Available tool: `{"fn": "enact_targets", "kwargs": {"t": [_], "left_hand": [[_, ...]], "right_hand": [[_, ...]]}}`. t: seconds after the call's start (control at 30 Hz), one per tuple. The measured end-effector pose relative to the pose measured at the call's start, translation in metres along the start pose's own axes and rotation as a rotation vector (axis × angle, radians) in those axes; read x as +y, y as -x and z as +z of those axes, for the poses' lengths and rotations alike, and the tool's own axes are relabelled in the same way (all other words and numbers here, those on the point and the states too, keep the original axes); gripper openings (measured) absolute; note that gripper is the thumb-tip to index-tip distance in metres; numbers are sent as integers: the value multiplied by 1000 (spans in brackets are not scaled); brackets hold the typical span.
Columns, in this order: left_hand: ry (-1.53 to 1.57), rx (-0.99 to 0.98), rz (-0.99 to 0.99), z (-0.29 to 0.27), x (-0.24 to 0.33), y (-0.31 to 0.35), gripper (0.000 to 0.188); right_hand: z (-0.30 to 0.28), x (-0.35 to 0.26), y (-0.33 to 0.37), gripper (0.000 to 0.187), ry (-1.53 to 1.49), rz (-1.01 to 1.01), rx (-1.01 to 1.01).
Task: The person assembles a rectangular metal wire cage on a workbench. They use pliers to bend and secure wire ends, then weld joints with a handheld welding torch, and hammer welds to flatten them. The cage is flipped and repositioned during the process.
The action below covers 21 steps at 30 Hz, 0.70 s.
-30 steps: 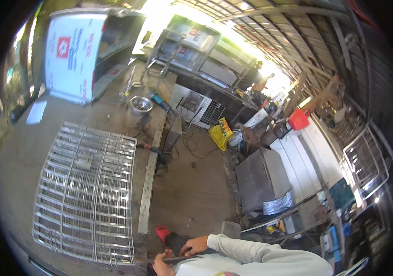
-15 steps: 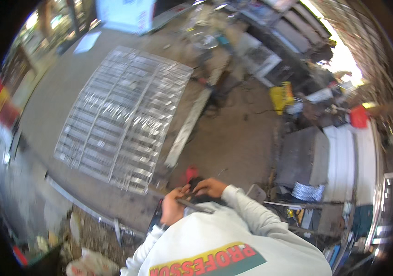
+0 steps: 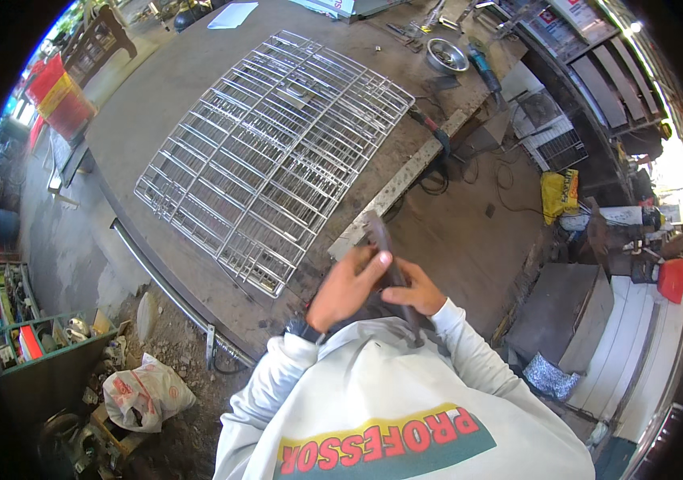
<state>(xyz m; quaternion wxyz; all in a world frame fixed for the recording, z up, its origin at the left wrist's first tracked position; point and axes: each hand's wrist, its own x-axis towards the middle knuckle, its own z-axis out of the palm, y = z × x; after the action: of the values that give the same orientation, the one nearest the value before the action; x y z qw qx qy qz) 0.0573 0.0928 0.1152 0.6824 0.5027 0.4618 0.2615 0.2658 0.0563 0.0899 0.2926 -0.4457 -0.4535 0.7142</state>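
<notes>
Close to my body, at the table's front edge, both hands are around a long, dark grey-brown bar-like thing (image 3: 395, 276). Its rounded upper end sticks up past my fingers, and its lower end runs down toward my shirt; I cannot make out its exact kind. My left hand (image 3: 349, 286) holds it from the left, thumb laid toward it. From the right, my right hand (image 3: 416, 289) grips it with bent fingers. Just beyond my hands on the brown table (image 3: 129, 148) lies a shiny metal grille (image 3: 265, 180) of crossed rods, apparently several layers deep.
A pale metal bar (image 3: 397, 188) lies right of the grille. Farther back are a metal bowl (image 3: 447, 56) and a teal angle grinder (image 3: 483, 68). A yellow bag (image 3: 559, 194) and dark box (image 3: 559, 308) stand right; a toolbox (image 3: 53, 344) and white plastic bag (image 3: 148, 394) lie left.
My view has shifted and sharpened, so the grille sits farther right and higher. The dark bar now points upward between my hands; earlier it slanted down toward my shirt.
</notes>
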Motion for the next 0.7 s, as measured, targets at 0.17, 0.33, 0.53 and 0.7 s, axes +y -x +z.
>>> {"fn": "enact_targets", "kwargs": {"t": [0.17, 0.33, 0.53, 0.7], "left_hand": [[-605, 568, 249, -28, -9, -101, 38], [-752, 325, -87, -59, -25, -176, 34], [-310, 284, -538, -66, 14, -175, 34], [-263, 484, -503, -50, 0, -179, 27]], "right_hand": [[-101, -13, -38, 46, -36, -20, 212], [-243, -51, -86, 50, 339, 19, 434], [-395, -98, -159, 93, 906, 251, 412], [-466, -110, -234, 87, 1134, 196, 316]]}}
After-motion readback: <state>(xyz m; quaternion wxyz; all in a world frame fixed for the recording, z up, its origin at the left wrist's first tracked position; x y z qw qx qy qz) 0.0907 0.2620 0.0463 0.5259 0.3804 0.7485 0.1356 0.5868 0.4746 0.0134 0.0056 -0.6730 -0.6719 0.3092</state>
